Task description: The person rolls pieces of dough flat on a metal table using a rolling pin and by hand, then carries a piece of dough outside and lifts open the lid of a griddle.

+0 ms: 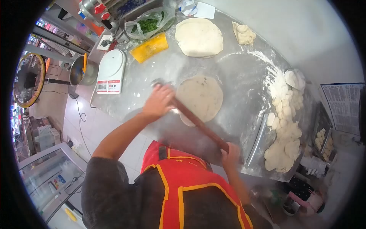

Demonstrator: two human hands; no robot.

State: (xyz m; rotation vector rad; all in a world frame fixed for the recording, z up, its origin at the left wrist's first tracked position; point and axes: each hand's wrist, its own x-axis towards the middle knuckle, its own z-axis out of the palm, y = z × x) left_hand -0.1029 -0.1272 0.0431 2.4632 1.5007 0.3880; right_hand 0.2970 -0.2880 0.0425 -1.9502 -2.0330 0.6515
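Note:
A long brown rolling pin [200, 124] slants across the steel table from upper left to lower right. My left hand [160, 100] is wrapped round its upper end, and my right hand [230, 155] grips the lower end near the table's front edge. Partly under the pin lies a thin round sheet of dough [201, 95] with small dark flecks in it. Its lower left part extends past the pin. A small shiny tip shows just beyond my left hand; I cannot make out what it belongs to.
A white kitchen scale [111, 71], a yellow scraper-like piece [149, 47] and a bag of chopped greens [146, 26] stand at the left. Behind lies a thick dough slab [199, 37]. Floured dough pieces [284, 108], a dough heap [283, 149] and a metal rod [256, 140] are at right.

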